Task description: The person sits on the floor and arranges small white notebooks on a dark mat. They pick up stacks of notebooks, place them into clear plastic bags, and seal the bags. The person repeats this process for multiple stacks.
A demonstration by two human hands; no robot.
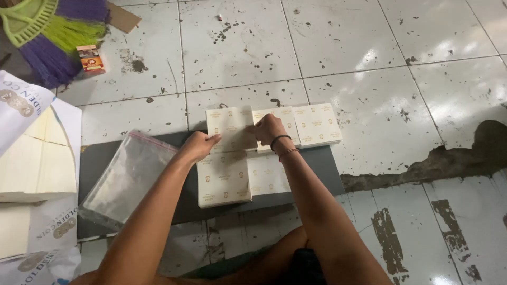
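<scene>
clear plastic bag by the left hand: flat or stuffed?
Flat and apparently empty: the clear plastic bag lies limp on the dark mat, nothing visible inside.

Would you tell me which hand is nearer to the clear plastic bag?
Left. The left hand grips a cream packet just right of the clear plastic bag; the right hand is farther right.

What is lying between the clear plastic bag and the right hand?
In the head view, the left hand and the cream packet that both hands grip lie between the clear plastic bag and the right hand.
</scene>
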